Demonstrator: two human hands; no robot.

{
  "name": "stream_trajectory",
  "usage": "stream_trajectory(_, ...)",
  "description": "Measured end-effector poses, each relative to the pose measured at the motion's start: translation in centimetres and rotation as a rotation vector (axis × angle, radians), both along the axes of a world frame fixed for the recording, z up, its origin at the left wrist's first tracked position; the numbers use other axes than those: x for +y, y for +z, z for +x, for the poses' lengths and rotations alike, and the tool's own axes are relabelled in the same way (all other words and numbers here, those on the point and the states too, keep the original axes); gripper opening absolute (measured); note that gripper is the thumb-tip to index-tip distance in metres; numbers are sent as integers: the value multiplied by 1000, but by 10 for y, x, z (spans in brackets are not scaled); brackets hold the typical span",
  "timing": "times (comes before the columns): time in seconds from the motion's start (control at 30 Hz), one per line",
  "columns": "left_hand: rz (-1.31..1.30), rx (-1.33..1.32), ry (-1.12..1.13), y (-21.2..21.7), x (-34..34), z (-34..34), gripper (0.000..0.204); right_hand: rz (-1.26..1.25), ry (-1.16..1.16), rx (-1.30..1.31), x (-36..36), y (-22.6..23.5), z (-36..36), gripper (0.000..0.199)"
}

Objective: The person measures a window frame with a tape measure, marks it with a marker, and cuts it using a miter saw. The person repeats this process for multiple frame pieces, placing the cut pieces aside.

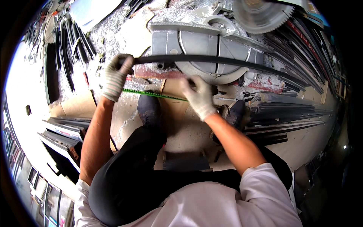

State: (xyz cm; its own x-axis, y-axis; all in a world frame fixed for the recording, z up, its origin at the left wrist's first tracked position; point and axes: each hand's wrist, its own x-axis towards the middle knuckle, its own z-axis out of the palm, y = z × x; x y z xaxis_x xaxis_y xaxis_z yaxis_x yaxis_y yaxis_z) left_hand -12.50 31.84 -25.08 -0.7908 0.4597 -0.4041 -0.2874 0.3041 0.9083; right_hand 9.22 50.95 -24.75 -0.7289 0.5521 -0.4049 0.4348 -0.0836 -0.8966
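Note:
My left hand (118, 75), in a striped work glove with a dark palm, is closed around the left end of a long black bar (196, 58). The bar runs rightward across the front of a grey miter saw base (234, 51). Below it, my gloved right hand (198, 94) is slightly blurred, its fingers curled; whatever they hold, if anything, is hidden. A bright green tape measure blade (155, 94) stretches from beside my left wrist and disappears at my right hand. The toothed round saw blade (261, 17) stands above the base at the far right.
Black profiles are piled at the right (287, 109) and upper left (72, 41). Silvery shavings cover the floor behind the saw. Dark framed pieces (62, 140) lie by my left forearm. My shoes (149, 108) flank a brown board (174, 89). A red-handled tool (86, 78) lies left.

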Motion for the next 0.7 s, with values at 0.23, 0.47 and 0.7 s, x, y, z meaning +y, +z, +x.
stream_trajectory(0.23, 31, -164, 433, -21, -40, -60, 27, 910, 514, -352, 47, -31, 142, 44)
stream_trajectory(0.47, 11, -213, 696, -44, -60, -65, 19, 908, 685, -654, 33, -78, 182, 74)
stream_trajectory(0.7, 44, -116, 623, -54, -62, -63, 40, 832, 703, -641, 31, -100, 182, 81)
